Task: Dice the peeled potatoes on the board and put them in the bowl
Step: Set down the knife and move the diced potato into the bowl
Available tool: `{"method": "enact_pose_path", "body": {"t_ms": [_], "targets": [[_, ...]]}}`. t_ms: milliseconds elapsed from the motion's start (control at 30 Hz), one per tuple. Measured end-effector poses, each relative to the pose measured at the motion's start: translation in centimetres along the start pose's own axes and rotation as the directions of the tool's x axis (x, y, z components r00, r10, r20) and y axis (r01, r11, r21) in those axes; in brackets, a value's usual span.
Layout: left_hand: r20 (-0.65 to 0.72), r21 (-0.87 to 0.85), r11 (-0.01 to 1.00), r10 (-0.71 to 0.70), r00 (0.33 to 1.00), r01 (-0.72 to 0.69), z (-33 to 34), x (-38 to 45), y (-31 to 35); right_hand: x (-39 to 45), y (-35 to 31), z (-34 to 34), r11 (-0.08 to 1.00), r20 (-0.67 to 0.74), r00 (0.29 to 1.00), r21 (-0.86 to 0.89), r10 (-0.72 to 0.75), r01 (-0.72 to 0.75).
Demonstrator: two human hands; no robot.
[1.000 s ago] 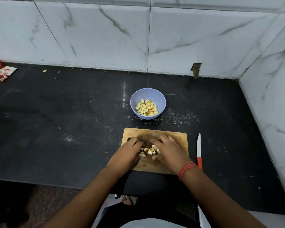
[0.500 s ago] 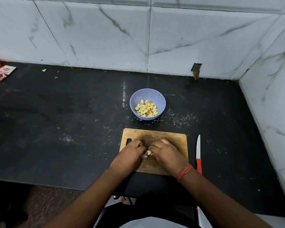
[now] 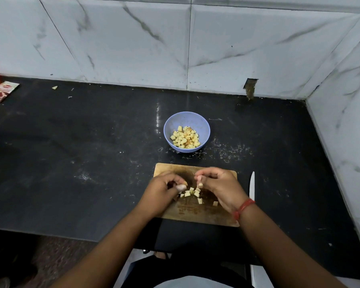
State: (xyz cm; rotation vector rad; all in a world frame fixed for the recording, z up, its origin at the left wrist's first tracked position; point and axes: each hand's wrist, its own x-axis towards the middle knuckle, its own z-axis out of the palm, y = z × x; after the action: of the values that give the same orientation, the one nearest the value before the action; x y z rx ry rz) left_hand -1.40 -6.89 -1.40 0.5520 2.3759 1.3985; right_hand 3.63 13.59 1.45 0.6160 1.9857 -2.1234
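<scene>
With both hands (image 3: 192,189) loosely curled around the potato cubes (image 3: 192,193) between them, their hold unclear, loose cubes could spill onto the tabletop (image 3: 92,152).

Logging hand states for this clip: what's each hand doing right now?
Left hand: fingers curled, hold unclear.
Right hand: fingers curled over the potato cubes, hold unclear.

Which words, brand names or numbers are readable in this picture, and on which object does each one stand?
No text can be read.
Red and white packet at the far left of the counter: it bears printing, too small and blurred to read.
Bowl, cutting board, knife: no lettering visible.
</scene>
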Motion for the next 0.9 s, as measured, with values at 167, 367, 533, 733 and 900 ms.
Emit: {"method": "enact_pose_path", "body": {"t_ms": [167, 367, 533, 733, 900], "targets": [[-0.158, -0.240, 0.971, -0.053, 0.986, 0.013, -2.4, 4.9, 5.2, 3.0, -5.6, 1.0, 0.937, -0.028, 0.999, 0.347, -0.029, 0.036], [-0.120, 0.114, 0.989, -0.081, 0.990, 0.094, -5.5, 13.6, 7.8, 10.6, -10.0, 1.7, 0.831, -0.057, 0.961, -0.519, -0.270, 0.203], [-0.019, 0.454, 0.888, -0.074, 0.997, 0.074, -6.1, 15.0, 7.5, 11.4, -10.1, 2.0, 0.512, 0.022, 0.936, -0.833, -0.351, 0.212], [-0.094, 0.232, 0.972, 0.056, 0.994, -0.033, -5.9, 11.8, 7.2, 9.7, -9.3, 1.8, 0.549, 0.013, 0.882, -0.779, -0.471, 0.304], [0.023, 0.221, 0.967, 0.122, 0.992, -0.124, -4.6, 4.4, 3.2, 4.5, -5.4, 0.3, 0.428, 0.205, 0.814, -0.767, -0.543, 0.478]]}}
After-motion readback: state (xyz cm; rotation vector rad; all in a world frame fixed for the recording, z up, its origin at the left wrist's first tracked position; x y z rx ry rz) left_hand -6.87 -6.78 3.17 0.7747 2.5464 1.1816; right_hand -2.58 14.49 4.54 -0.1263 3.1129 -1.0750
